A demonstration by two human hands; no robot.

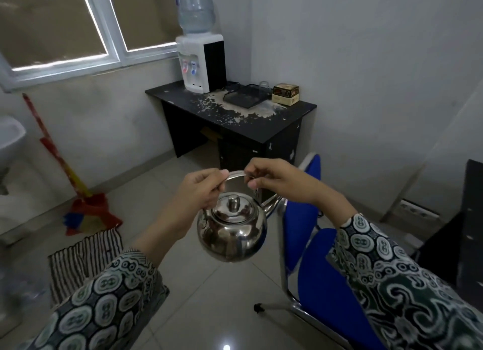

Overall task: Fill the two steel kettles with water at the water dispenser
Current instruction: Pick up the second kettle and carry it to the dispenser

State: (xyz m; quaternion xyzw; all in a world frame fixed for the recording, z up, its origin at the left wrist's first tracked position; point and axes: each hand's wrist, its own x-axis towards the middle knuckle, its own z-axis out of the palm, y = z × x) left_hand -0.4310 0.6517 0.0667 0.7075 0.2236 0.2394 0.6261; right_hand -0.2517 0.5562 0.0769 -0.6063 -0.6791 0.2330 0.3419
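Standing on black bench (287, 124) at far left corner: water dispenser (200, 62) w/ bottle. Hanging mid-air over floor, well short of bench: steel kettle (232, 232), lid on. Gripping its handle: left hand (201, 190) & right hand (277, 179), both closed.

I'm looking at a pale tiled floor (198, 297) and white walls (366, 62). A black desk (287, 119) is standing in the corner, its top peeling. Daylight is edging the window (78, 30). A blue chair (321, 271) is sitting nearby.
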